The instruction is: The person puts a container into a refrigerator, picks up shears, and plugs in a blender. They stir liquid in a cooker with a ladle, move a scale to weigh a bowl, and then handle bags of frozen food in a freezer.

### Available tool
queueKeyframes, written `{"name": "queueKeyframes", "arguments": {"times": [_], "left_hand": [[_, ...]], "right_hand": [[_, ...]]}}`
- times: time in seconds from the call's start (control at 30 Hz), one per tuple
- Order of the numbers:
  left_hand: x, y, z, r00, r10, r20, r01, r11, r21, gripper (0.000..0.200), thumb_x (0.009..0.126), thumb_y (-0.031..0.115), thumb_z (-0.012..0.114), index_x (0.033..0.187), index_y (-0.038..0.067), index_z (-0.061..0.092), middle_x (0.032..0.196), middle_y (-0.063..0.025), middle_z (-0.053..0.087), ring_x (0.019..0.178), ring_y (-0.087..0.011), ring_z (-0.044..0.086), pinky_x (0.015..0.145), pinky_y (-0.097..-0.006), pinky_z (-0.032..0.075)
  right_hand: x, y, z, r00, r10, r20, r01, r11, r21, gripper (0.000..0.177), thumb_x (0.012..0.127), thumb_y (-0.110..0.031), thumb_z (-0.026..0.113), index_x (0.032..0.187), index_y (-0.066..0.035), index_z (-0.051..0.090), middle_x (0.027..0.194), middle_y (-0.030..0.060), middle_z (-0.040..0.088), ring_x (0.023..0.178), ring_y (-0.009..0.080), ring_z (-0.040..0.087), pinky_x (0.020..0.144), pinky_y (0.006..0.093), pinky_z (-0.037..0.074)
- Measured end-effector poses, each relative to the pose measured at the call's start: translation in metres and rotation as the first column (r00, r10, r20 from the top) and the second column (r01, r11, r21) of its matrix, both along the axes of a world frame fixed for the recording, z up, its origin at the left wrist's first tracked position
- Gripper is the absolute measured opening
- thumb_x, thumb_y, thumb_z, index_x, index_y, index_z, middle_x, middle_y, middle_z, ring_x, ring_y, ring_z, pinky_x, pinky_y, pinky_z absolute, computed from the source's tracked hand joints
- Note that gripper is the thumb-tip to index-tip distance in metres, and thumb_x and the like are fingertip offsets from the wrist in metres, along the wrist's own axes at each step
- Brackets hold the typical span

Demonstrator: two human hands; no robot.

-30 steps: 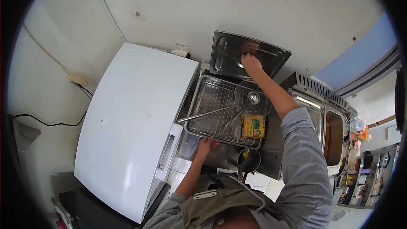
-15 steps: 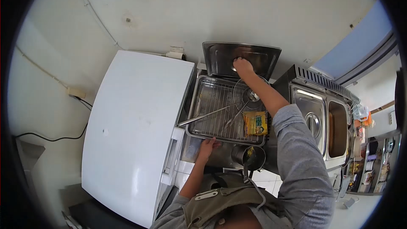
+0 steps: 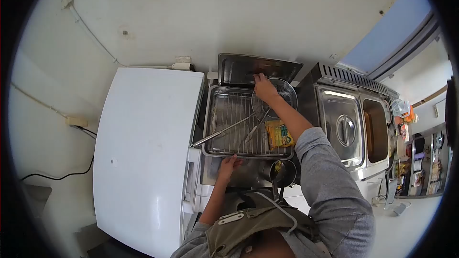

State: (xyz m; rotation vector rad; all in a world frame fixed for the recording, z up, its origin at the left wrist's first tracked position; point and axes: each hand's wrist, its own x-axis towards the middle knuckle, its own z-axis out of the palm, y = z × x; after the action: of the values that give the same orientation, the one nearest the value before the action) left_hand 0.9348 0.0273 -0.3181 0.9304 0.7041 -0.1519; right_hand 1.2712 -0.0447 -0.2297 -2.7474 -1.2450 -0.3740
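My right hand (image 3: 264,88) reaches to the back, its fingers closed at the lower middle of a dark metal lid (image 3: 287,68) tilted against the wall. The fingers hide the spot they grip. Just under this hand lies a round wire strainer (image 3: 285,91), partly covered by my forearm. A wire rack in a metal tray (image 3: 224,154) carries the strainer, long metal handles (image 3: 224,130) and a yellow packet (image 3: 279,134). My left hand (image 3: 229,166) is at the tray's front rim, fingers extended and touching or very near it.
A white appliance (image 3: 148,138) with a flat top stands left of the tray. In front of the tray sits a small pot (image 3: 287,174) with something yellow inside. On the right are a lidded steel pan (image 3: 342,110) and a deep open well (image 3: 375,134). Shelves (image 3: 423,167) stand farther right.
My right hand has come down slightly, and the lid looks lower and leans more. My left hand stays by the tray's front rim. The whole view has shifted a little.
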Motion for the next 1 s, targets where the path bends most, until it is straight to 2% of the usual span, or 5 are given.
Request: {"name": "queueKeyframes", "arguments": {"times": [0.23, 0.43, 0.57, 0.73, 1.0], "left_hand": [[-0.001, 0.004, -0.006, 0.996, -0.085, 0.039, 0.083, 0.996, 0.043, 0.034, 0.087, 0.033, 0.052, 0.095, 0.0, 0.056, 0.091, -0.0108, 0.063, 0.08, -0.0157, 0.06, 0.071, -0.0266, 0.045], [-0.013, 0.012, 0.007, 0.996, -0.087, 0.015, 0.085, 0.993, 0.08, 0.031, 0.087, 0.031, 0.051, 0.097, 0.002, 0.056, 0.093, -0.0093, 0.063, 0.08, -0.0148, 0.058, 0.073, -0.0271, 0.045], [-0.021, 0.023, 0.004, 0.996, -0.087, -0.004, 0.087, 0.991, 0.1, 0.028, 0.088, 0.029, 0.05, 0.098, 0.004, 0.055, 0.095, -0.0097, 0.062, 0.082, -0.0156, 0.058, 0.073, -0.0281, 0.045], [-0.019, 0.031, -0.001, 0.995, -0.096, -0.018, 0.097, 0.991, 0.089, 0.026, 0.088, 0.027, 0.048, 0.1, 0.004, 0.053, 0.097, -0.01, 0.061, 0.085, -0.0171, 0.058, 0.075, -0.0298, 0.045], [-0.016, 0.015, 0.022, 0.967, -0.234, -0.101, 0.243, 0.967, 0.084, 0.028, 0.088, 0.028, 0.046, 0.097, 0.003, 0.056, 0.089, -0.009, 0.062, 0.081, -0.0179, 0.059, 0.074, -0.0294, 0.045]], "right_hand": [[-0.031, -0.014, 0.024, 0.999, 0.019, -0.032, -0.011, 0.966, 0.259, 0.041, 0.071, -0.004, 0.052, 0.111, 0.007, 0.046, 0.112, 0.0233, 0.045, 0.098, 0.035, 0.051, 0.084, 0.0378, 0.045], [-0.104, -0.022, 0.054, 0.732, 0.397, -0.553, -0.634, 0.694, -0.341, 0.031, 0.062, -0.008, 0.062, 0.092, -0.006, 0.057, 0.112, 0.0176, 0.049, 0.09, 0.0322, 0.056, 0.076, 0.0382, 0.048], [-0.125, -0.031, -0.002, 0.736, 0.642, -0.215, -0.677, 0.692, -0.252, 0.021, 0.07, -0.015, 0.06, 0.089, -0.006, 0.058, 0.115, 0.0157, 0.05, 0.089, 0.029, 0.059, 0.068, 0.0381, 0.051], [-0.126, -0.016, 0.008, 0.812, 0.443, -0.38, -0.58, 0.678, -0.452, 0.013, 0.074, -0.015, 0.056, 0.082, -0.006, 0.062, 0.103, 0.0149, 0.056, 0.08, 0.03, 0.061, 0.062, 0.0377, 0.051], [-0.097, -0.085, 0.144, 0.838, 0.348, -0.421, -0.329, 0.937, 0.12, 0.014, 0.077, -0.015, 0.056, 0.082, -0.003, 0.061, 0.083, 0.0144, 0.056, 0.08, 0.0318, 0.057, 0.066, 0.0393, 0.047]]}}
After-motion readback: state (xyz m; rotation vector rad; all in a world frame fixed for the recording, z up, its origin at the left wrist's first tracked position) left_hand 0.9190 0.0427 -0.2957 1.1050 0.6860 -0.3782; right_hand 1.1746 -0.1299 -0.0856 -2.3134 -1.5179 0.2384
